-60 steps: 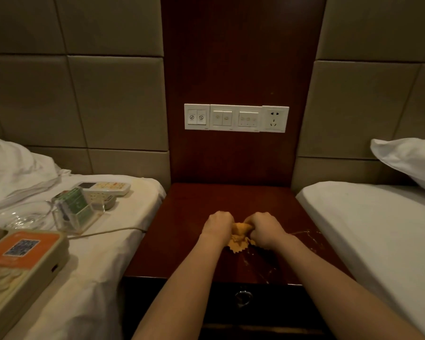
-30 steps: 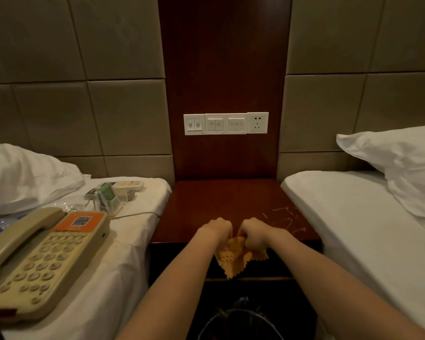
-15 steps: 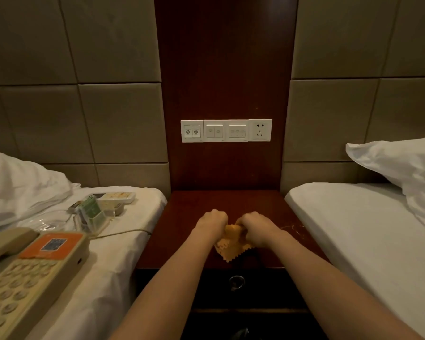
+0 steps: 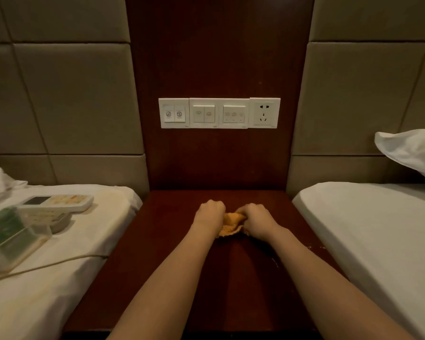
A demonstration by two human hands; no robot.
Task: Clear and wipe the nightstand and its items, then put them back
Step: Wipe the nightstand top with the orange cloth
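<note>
Wipe pass in progress. The left hand (image 4: 210,213) and right hand (image 4: 257,218) both have their fingers (image 4: 216,205) curled tight round one bunched orange cloth (image 4: 232,223). The cloth is pressed down on the nightstand tabletop (image 4: 172,241) between the two fists.

Change: one second ago the cloth hung at the front edge of the tabletop, and half a second ago it lay further in. It now sits near the middle, with bare wood running beyond it to the back panel. Judgement: the stroke is travelling front to back, so the strip beyond the fingers is probably unwiped. Pale marks (image 4: 314,247) remain right of the fingers, nearer the person.

Cleared items lie on the bed (image 4: 59,295) left of the fingers: a white remote (image 4: 59,202), a clear holder (image 4: 12,238) with green cards, and a cable (image 4: 59,262). None has been returned (the put-back step is judged still ahead).

Legible writing: none. The switch panel (image 4: 219,113) beyond the fingers shows symbols only; the remote keys and card print are too blurred to read
</note>
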